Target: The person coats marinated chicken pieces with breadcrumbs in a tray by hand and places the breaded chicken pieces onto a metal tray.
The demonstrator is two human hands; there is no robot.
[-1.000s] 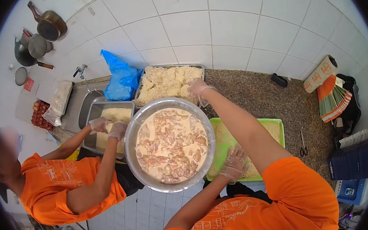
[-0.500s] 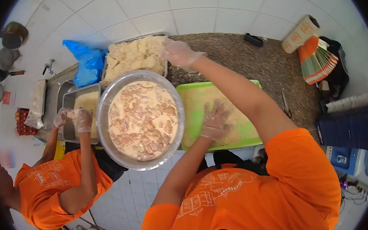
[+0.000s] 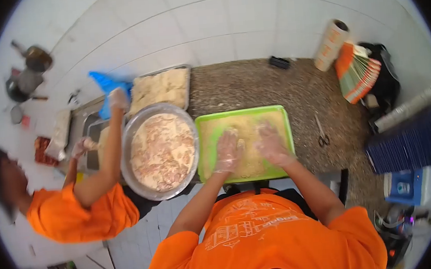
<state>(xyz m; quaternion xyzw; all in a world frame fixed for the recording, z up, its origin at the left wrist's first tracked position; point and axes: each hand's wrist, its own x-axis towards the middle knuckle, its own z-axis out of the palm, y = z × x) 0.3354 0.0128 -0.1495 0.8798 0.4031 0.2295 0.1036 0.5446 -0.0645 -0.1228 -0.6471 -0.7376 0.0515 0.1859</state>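
Both my hands wear clear plastic gloves and rest in the bright green tray (image 3: 290, 128), which has a layer of pale breading crumbs (image 3: 247, 124) over its bottom. My left hand (image 3: 229, 151) lies on the crumbs left of the middle, fingers stretched forward. On the right side of the tray my right hand (image 3: 272, 146) presses on the crumbs with fingers spread, slightly blurred. Neither hand holds anything I can make out. Just left of the tray stands a large round metal bowl (image 3: 195, 159) of raw meat pieces (image 3: 161, 151) in creamy liquid.
A metal tray (image 3: 189, 86) of breaded pieces sits behind the bowl, beside a blue bag (image 3: 105, 90). At left a co-worker (image 3: 87, 208) reaches toward the back tray. Scissors (image 3: 321, 131), a film roll (image 3: 331, 44) and a black object (image 3: 279, 62) lie on the counter.
My right hand has come from the back tray of breaded pieces to the green tray. My left hand has shifted within it. The co-worker's one arm has risen toward the back tray.
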